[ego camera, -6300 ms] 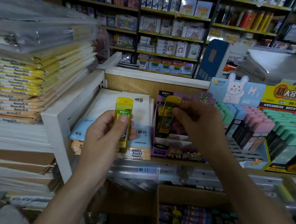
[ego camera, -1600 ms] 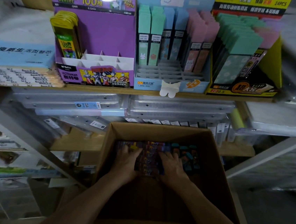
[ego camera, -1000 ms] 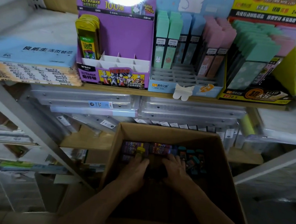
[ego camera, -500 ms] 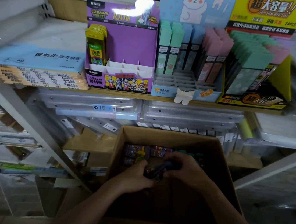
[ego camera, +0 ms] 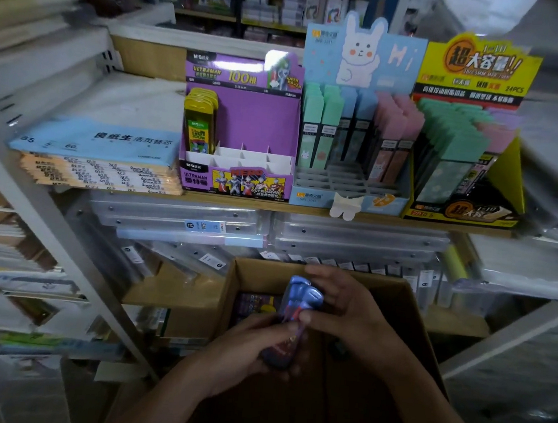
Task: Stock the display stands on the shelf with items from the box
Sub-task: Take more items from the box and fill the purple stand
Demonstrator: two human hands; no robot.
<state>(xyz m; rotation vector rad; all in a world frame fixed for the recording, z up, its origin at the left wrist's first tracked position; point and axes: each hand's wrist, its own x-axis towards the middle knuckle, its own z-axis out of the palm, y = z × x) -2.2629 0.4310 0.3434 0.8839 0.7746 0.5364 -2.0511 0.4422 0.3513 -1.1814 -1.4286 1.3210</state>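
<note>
Bunch of blue-purple cases [ego camera: 296, 308] gripped over the box [ego camera: 409, 332], my left hand [ego camera: 246, 349] curled round the bottom, my right hand [ego camera: 346, 313] wrapped round the top; too blurry to count. My hands hide most of the box, just some purple packs [ego camera: 253, 307] showing inside; on the shelf [ego camera: 305, 210] above, the purple stand [ego camera: 246, 118] has yellow cases [ego camera: 199, 123] in its leftmost slot.
</note>
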